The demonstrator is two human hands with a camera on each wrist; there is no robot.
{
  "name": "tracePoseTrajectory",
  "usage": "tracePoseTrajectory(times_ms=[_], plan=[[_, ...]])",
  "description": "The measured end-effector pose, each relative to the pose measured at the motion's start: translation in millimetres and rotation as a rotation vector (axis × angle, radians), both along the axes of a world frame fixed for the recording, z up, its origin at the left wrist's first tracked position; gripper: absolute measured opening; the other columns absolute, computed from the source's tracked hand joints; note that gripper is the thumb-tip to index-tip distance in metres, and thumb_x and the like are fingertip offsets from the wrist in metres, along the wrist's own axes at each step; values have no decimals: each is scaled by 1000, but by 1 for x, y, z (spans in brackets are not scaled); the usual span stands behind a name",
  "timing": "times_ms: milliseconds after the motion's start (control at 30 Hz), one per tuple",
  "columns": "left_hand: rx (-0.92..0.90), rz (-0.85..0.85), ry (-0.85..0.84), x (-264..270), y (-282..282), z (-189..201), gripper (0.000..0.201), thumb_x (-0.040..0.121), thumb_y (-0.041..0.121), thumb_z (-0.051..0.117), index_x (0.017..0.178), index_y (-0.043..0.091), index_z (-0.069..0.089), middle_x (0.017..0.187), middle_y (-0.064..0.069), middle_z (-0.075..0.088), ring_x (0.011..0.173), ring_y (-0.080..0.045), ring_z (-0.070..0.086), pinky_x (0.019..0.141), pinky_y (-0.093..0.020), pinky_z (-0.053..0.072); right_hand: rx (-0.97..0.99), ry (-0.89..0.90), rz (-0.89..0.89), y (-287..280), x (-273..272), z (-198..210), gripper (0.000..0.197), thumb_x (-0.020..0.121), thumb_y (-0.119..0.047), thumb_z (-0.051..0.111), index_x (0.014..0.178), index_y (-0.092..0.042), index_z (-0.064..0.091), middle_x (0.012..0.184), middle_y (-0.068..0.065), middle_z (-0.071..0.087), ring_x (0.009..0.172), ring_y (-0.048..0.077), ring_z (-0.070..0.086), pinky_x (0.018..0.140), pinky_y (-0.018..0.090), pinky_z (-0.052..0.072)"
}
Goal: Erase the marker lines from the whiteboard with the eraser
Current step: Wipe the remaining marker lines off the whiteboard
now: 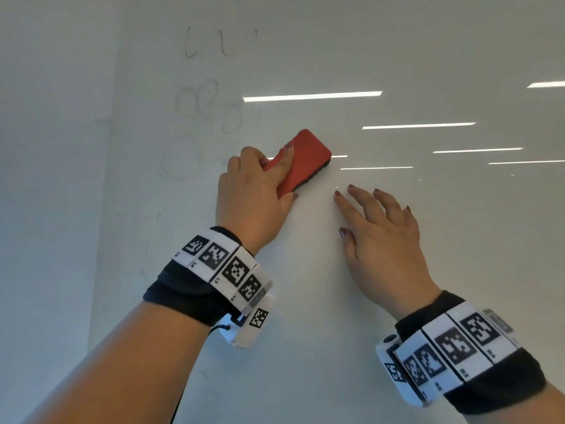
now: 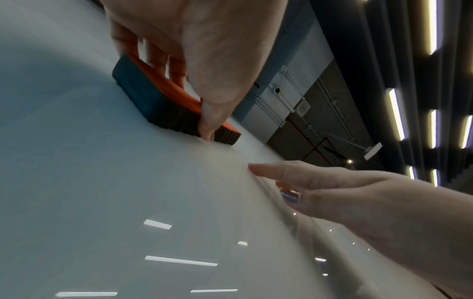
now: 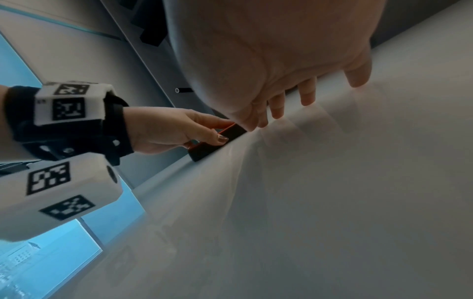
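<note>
A red eraser [image 1: 302, 159] with a dark felt underside [image 2: 153, 101] lies flat against the whiteboard [image 1: 336, 270]. My left hand [image 1: 260, 185] grips it, fingers over its top and thumb along its lower edge. Faint grey marker loops [image 1: 208, 102] and curls [image 1: 195, 41] show on the board up and left of the eraser, with a paler ring [image 1: 183, 160] just to its left. My right hand [image 1: 376, 221] rests on the board to the right of the eraser, fingers straight and spread, holding nothing. The eraser [image 3: 217, 141] also shows in the right wrist view, under the left hand [image 3: 174, 129].
The board's left edge [image 1: 104, 179] meets a pale wall. Bright reflections of ceiling lights [image 1: 312, 96] streak the board's right side. Window glass [image 3: 84, 238] lies beyond the board in the right wrist view.
</note>
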State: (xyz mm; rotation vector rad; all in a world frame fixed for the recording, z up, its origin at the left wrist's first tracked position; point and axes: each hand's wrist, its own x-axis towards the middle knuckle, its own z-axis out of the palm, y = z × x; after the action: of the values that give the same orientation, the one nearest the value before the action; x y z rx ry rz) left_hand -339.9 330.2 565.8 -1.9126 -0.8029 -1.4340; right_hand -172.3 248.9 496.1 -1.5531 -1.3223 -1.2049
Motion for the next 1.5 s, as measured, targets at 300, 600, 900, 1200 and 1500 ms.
tracePoseTrajectory(times_ms=[300,600,900,1200,1500], plan=[[-8,32,-22,1,0,60,68,88,51,53,147,34,24,121,-11,39,109,-29,40,90,-40,40,-20,-35,-19,-4,4,-2,52,93,-28,38,145,-24,38,150,-2,37,137,30,32,106,60,30],[-76,8,-132,-8,7,65,68,88,51,52,147,33,23,121,-11,37,108,-29,39,91,-41,41,14,3,3,-3,-3,-1,53,90,-29,39,142,-22,44,145,0,44,133,32,37,102,62,33],[-47,43,-72,-6,4,45,70,88,52,52,148,34,21,120,-10,38,108,-28,40,88,-38,40,-135,46,-25,-11,-16,22,54,99,-33,34,151,-29,18,158,-5,15,144,26,8,114,56,14],[-123,101,-135,-40,14,96,70,88,54,50,148,35,19,124,-13,35,113,-32,38,92,-42,39,-142,26,-13,-10,-29,65,54,101,-34,29,151,-31,11,159,-9,3,145,23,-1,115,54,12],[-9,76,-45,-19,9,75,66,88,51,52,146,37,23,123,-10,39,110,-29,39,88,-40,37,-181,24,-8,1,-33,65,54,101,-34,26,152,-33,6,159,-11,-2,145,22,-10,116,54,2]])
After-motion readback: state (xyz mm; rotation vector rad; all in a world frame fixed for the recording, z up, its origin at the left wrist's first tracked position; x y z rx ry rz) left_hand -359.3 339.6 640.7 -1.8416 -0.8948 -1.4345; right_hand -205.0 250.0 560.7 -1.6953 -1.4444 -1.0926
